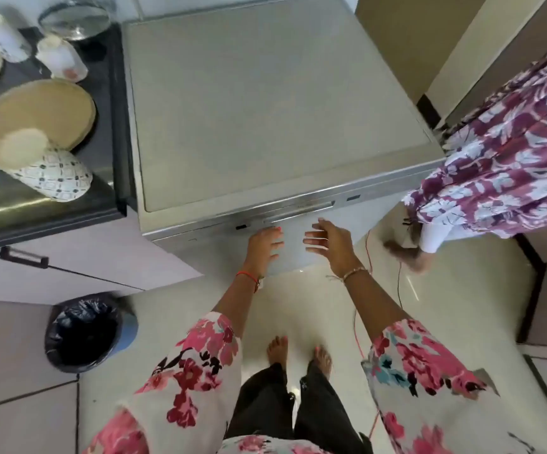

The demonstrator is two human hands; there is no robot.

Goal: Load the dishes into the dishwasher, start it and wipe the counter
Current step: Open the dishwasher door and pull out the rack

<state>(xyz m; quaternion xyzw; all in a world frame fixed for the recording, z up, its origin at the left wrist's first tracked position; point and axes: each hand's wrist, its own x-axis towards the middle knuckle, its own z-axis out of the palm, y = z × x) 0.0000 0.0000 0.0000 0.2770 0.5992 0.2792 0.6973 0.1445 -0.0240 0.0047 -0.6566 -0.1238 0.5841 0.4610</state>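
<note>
both arms reach forward and down from floral sleeves, wrists close together, toward the front of a silver freestanding dishwasher (pixel 265 109) whose door is shut. the left hand (pixel 263 245) is held palm down with fingers loosely spread and straight, fingertips up near the top edge of the door; it grips nothing, and whether the tips touch the door cannot be told. a red thread bracelet (pixel 247 276) circles that wrist. the right hand (pixel 329 240) sits just beside it, turned so the fingers point inward toward the left hand, relaxed and open, holding nothing. a thin beaded bracelet (pixel 354 272) is on its wrist.

the dishes are on the dark counter (pixel 36 208) to the left of the dishwasher: a beige plate (pixel 46 109), a patterned cup (pixel 56 175) in front of it, two white cups (pixel 62 59) further back and a steel bowl (pixel 75 21) near the wall. a bin with a black liner (pixel 85 332) stands on the floor below the counter. a second person in a purple floral dress (pixel 511 152) stands at the dishwasher's right side.
</note>
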